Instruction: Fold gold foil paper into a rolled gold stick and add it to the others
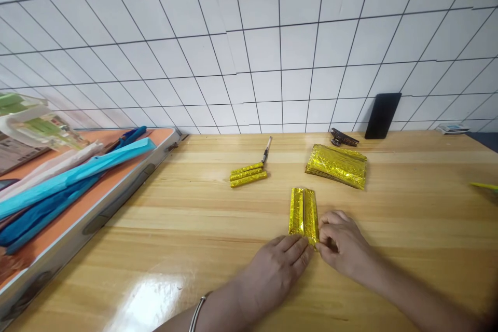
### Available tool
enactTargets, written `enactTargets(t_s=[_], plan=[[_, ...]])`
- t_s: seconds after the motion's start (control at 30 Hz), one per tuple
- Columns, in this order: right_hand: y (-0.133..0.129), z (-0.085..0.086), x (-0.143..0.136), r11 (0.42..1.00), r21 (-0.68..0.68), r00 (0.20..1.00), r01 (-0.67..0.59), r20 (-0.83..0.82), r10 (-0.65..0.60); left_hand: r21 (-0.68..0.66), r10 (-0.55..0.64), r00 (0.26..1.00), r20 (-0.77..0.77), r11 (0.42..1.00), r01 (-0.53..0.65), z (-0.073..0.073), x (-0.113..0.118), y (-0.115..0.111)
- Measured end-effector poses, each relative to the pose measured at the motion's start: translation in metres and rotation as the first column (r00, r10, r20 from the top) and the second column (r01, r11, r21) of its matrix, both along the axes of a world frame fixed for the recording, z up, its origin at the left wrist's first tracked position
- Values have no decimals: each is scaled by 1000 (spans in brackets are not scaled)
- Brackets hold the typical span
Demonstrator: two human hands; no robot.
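A folded sheet of gold foil paper (303, 210) lies on the wooden table, creased lengthwise into two panels with a seam down the middle. My left hand (278, 264) covers its near end, the fingers close together and bent over the edge; its thumb is hidden. At the near right corner, my right hand (342, 244) is closed, with thumb and index fingertips pinching the foil edge. Beyond it lies a stack of gold foil sheets (336, 166). Several narrow gold foil rolls (248, 175) rest side by side to the left.
A pen (266, 149) lies behind the rolls. A dark hair clip (344, 138) sits behind the stack, and a black phone-like slab (383, 115) leans on the tiled wall. An orange-topped box (128, 166) on the left carries blue and pink paper. Something yellow (483, 185) is at far right.
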State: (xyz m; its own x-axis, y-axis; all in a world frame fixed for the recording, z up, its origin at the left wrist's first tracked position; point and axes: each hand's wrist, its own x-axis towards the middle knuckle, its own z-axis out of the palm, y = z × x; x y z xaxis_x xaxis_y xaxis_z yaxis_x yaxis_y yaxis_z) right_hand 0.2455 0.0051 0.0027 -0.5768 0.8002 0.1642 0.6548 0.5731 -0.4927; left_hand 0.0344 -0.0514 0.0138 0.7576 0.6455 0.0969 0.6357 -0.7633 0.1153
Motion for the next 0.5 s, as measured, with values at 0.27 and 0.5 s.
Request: enactTargets(t_s=[0.27, 0.5], plan=[[0, 1, 3, 1000, -11, 1000, 3, -23, -4, 80, 124, 991, 47, 989, -128, -5, 10, -17], [1, -1, 5, 999, -54, 999, 2, -51, -5, 24, 116, 993, -36, 993, -115, 3, 9, -19]])
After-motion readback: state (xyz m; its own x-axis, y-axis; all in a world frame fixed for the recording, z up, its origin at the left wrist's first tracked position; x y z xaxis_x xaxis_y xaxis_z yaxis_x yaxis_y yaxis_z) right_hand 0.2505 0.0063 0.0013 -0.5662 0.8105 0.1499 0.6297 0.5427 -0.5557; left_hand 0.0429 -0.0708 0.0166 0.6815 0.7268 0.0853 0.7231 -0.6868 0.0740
